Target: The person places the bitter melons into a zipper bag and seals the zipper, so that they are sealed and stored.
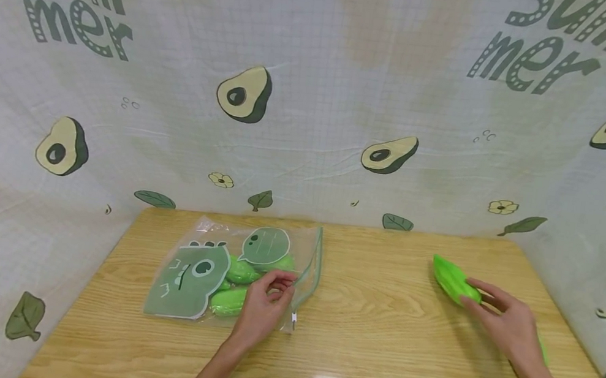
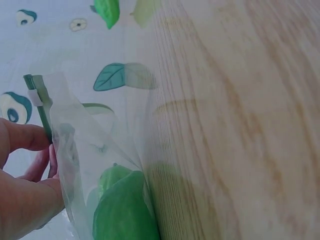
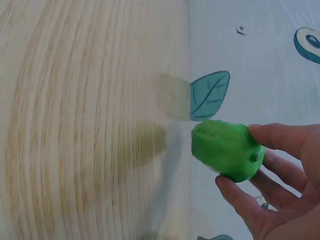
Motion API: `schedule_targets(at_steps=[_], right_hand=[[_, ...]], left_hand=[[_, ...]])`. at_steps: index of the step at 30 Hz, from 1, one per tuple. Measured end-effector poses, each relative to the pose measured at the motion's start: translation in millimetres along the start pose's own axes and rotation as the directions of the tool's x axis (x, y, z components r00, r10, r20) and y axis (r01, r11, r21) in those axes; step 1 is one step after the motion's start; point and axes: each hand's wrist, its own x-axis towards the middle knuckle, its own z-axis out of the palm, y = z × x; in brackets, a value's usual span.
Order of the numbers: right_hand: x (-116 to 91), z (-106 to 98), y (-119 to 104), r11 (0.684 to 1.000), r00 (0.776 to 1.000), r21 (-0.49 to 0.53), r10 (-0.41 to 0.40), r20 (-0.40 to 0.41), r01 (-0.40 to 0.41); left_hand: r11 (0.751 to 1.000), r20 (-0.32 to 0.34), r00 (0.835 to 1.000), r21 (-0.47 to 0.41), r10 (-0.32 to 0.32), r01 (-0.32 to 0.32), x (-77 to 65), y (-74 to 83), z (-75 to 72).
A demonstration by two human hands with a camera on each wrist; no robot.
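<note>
My right hand (image 1: pixel 505 324) holds a bright green, ridged bitter melon (image 1: pixel 454 280) by one end, between thumb and fingers. Its tapered tip points up and left in the head view, and a shadow falls on the table below. In the right wrist view, the melon's blunt stem end (image 3: pixel 253 156) faces the fingers. With my left hand (image 1: pixel 267 302) I pinch the edge of a clear zip bag (image 1: pixel 304 251) near its green slider strip. The bag has a green cartoon monster print and lies on the left. Several similar green melons (image 2: pixel 125 207) are inside, partly hidden by the print.
A wooden table (image 1: pixel 367 319) carries everything. Behind my right forearm a bit of another green object (image 1: pixel 543 351) shows, mostly hidden. Avocado-print cloth (image 1: pixel 317 104) hangs along the back and both sides.
</note>
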Motion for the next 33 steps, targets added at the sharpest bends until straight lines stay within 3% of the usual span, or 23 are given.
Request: schedule_targets(at_steps=[14, 22, 33], right_hand=[[4.6, 2.4, -18.5, 0.991, 0.982, 0.053, 0.116, 0.149, -0.125], [6.9, 8.8, -29.0, 0.981, 0.966, 0.115, 0.131, 0.224, -0.159], [9.0, 16.8, -38.9, 0.968, 0.956, 0.183, 0.116, 0.27, -0.169]], left_hand=[[1.0, 0.015, 1.0, -0.016, 0.005, -0.005, 0.4, -0.4, 1.1], [1.0, 0.005, 1.0, -0.025, 0.006, -0.006, -0.2, -1.1, 0.2], [1.0, 0.01, 1.0, -0.004, 0.0, 0.0, -0.2, -2.1, -0.3]])
